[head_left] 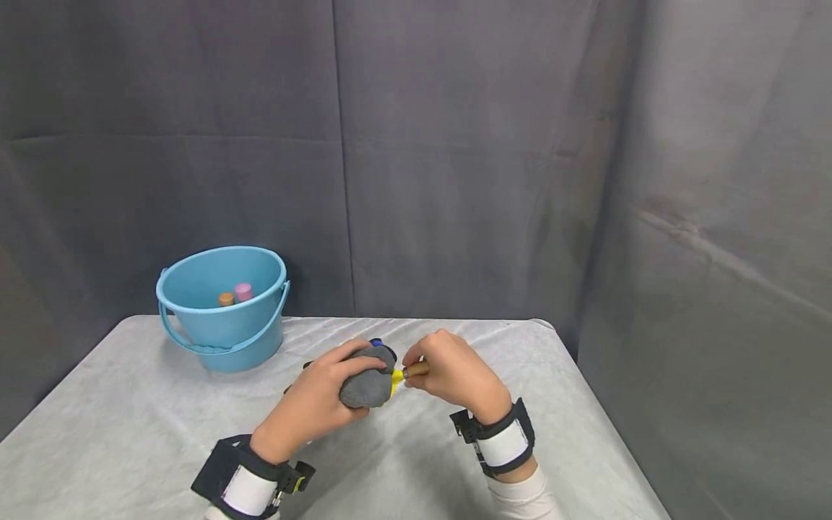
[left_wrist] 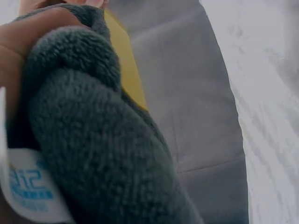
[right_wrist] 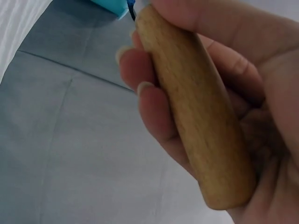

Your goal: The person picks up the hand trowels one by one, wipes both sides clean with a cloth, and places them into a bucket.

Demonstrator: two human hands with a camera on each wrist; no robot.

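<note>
My left hand point(head_left: 325, 390) grips a bunched grey fleecy cloth point(head_left: 367, 388), its fingers over the top. The same cloth point(left_wrist: 103, 135) fills much of the left wrist view, with a flat yellow piece point(left_wrist: 126, 60) along its edge. My right hand point(head_left: 455, 370) holds a tool by its wooden handle point(right_wrist: 196, 107), with thumb and fingers wrapped about it. In the head view the handle's metal collar point(head_left: 406, 373) meets the yellow part point(head_left: 396, 378) beside the cloth. The tool's far end is hidden. A small blue bit point(head_left: 375, 341) shows behind the cloth.
A light blue bucket point(head_left: 224, 343) with a hanging handle stands at the table's back left. Inside it show an orange-brown end point(head_left: 226, 299) and a pink end point(head_left: 243, 292). A pale cloth covers the table point(head_left: 162, 433). Grey curtains point(head_left: 455, 180) hang behind and at the sides.
</note>
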